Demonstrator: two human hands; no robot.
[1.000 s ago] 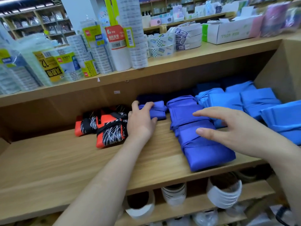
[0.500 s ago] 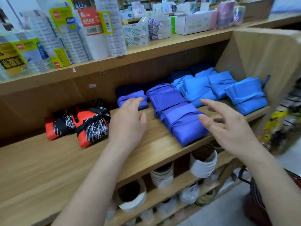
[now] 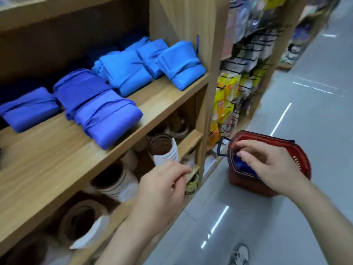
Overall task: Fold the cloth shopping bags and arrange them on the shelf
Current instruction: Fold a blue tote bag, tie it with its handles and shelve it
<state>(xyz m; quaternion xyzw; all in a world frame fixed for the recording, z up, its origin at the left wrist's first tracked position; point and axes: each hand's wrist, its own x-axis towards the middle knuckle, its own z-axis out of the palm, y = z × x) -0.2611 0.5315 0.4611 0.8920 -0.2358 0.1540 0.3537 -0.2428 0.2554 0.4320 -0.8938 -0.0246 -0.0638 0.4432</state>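
Observation:
Several folded cloth bags lie on the wooden shelf (image 3: 162, 88): violet-blue bags (image 3: 107, 117) toward the left and lighter blue bags (image 3: 181, 67) toward the right end. On the floor to the right stands a red shopping basket (image 3: 298, 155) with a blue cloth bag (image 3: 241, 165) inside. My right hand (image 3: 267, 163) hovers over the basket's opening. Its fingers are bent, and its thumb and forefinger are apart just above the blue cloth. My left hand (image 3: 162, 186) hangs in front of the lower shelf, loosely curled and holding nothing.
Rolls of tape and white cups (image 3: 164, 150) fill the lower shelves. A wooden side panel (image 3: 210, 44) ends the shelf, with hanging packets (image 3: 227, 96) beyond it. Grey floor tiles (image 3: 286, 207) stretch to the right, and a shoe (image 3: 239, 254) shows at the bottom.
My view swung right and down, away from the shelf. Both hands left the folded bags. The right hand dropped to the red basket on the floor, and the left hand sank below the shelf edge.

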